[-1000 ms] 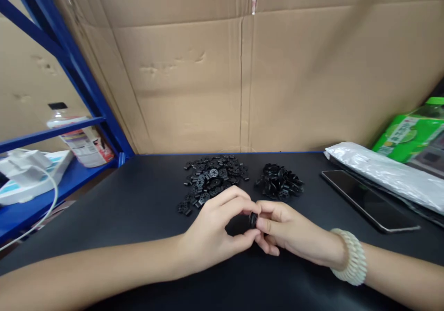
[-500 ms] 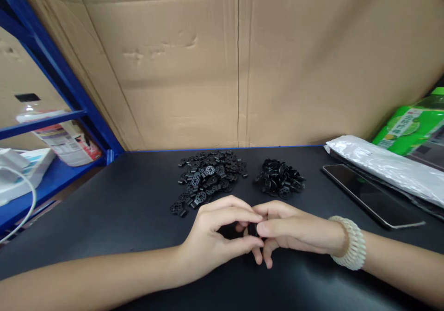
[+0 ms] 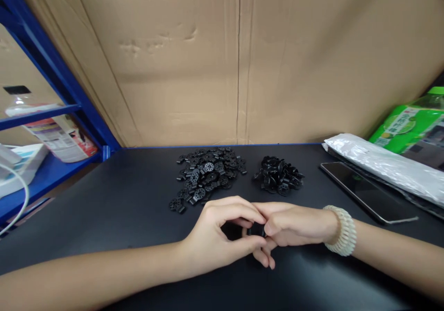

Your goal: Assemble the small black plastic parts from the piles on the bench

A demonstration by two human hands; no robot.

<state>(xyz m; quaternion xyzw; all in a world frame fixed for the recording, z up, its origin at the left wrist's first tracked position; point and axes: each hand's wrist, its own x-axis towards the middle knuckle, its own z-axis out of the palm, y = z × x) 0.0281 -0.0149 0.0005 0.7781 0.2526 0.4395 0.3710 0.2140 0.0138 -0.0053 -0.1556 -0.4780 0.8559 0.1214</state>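
Between my fingers, low over the black table (image 3: 114, 214), is a small black plastic part (image 3: 256, 229), mostly covered by the fingertips. My left hand (image 3: 224, 232) pinches it from the left, with the thumb below and the fingers above. My right hand (image 3: 293, 225) grips the same part from the right, its thumb pressed on the edge and some fingers curled underneath. Beyond the left hand lies a pile of black round perforated parts with short tabs (image 3: 210, 172). A smaller heap of glossy black curved pieces (image 3: 280, 177) lies behind the right hand.
A phone (image 3: 364, 193) lies at the right beside a silvery white plastic package (image 3: 385, 158) and a green-wrapped pack (image 3: 398, 123). On the left, a blue shelf (image 3: 65, 170) holds a large bottle (image 3: 62, 135) and a white cable (image 3: 24, 200). Cardboard (image 3: 180, 70) stands behind the table.
The right thumb has shifted slightly on the part, and the right wrist has lifted a little. More of the black part shows between the fingers. The camera view has moved slightly.
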